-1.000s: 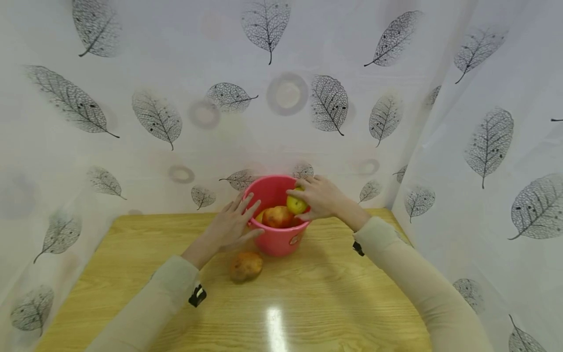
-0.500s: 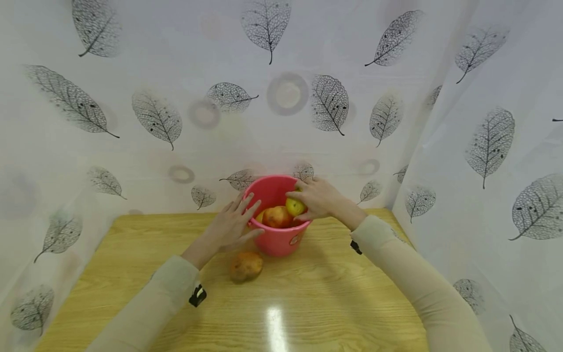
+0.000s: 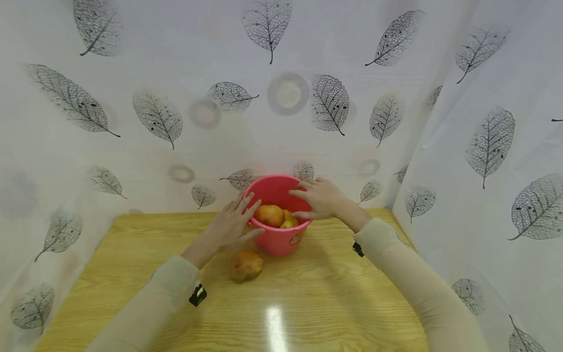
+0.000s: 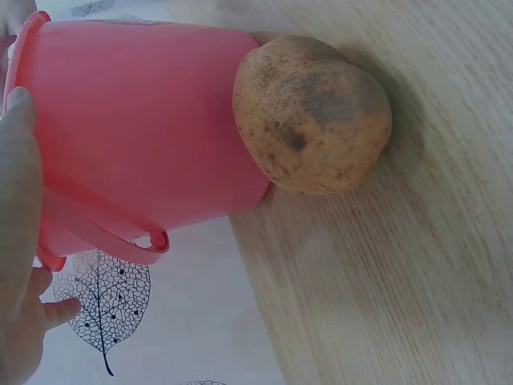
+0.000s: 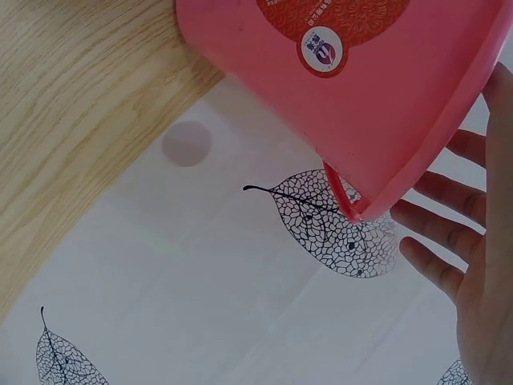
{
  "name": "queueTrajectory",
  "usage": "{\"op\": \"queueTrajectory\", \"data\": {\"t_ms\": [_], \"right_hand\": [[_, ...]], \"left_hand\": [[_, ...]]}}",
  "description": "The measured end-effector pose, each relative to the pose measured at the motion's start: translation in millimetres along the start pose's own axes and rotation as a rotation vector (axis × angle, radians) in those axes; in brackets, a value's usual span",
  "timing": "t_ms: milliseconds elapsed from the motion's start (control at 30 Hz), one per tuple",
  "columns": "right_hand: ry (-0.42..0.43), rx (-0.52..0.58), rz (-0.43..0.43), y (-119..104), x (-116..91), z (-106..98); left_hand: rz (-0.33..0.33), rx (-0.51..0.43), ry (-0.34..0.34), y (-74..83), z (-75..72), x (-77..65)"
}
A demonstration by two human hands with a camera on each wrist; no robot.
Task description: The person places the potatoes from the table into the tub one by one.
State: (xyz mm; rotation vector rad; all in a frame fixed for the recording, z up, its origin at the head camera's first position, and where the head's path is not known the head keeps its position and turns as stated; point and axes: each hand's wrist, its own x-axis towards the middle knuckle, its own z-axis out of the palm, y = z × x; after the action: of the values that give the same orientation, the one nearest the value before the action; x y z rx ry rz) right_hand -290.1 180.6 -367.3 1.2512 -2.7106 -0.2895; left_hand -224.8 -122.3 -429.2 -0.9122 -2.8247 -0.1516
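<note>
A pink bucket [image 3: 278,243] stands upright on the table, with a round orange-brown item [image 3: 270,215] and yellow fruit [image 3: 289,219] inside; their exact kinds are unclear. My left hand [image 3: 230,224] rests on the bucket's left rim with its fingers spread. Over the right rim is my right hand [image 3: 323,199], its fingers apart and holding nothing. The right wrist view shows this hand [image 5: 473,233] beside the rim. A brown, lumpy potato [image 4: 314,116] lies on the table against or very close to the bucket's base, below my left hand.
The wooden table [image 3: 343,303] ends at a pale curtain [image 3: 281,142] with leaf prints, just behind the bucket. Another curtain side [image 3: 484,205] closes off the right. The bucket's handle [image 4: 120,241] hangs down along its outside.
My right hand has let go of the yellow fruit, which dropped into the bucket. The orange-brown item in there shifted left. My left hand and the potato outside stayed put.
</note>
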Motion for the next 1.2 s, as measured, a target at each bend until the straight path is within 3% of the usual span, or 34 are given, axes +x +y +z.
{"op": "queueTrajectory", "data": {"t_ms": [633, 967, 1200], "right_hand": [[0.165, 0.003, 0.055, -7, -20, -3], [0.134, 0.116, 0.158, -15, -34, 7], [0.142, 0.101, 0.178, -14, -43, 18]], "left_hand": [[-0.005, -0.007, -0.002, 1.9, -3.1, 2.3], [-0.008, -0.002, -0.014, 2.7, -3.5, 1.9], [-0.014, -0.013, -0.014, 1.8, -1.4, 1.1]]}}
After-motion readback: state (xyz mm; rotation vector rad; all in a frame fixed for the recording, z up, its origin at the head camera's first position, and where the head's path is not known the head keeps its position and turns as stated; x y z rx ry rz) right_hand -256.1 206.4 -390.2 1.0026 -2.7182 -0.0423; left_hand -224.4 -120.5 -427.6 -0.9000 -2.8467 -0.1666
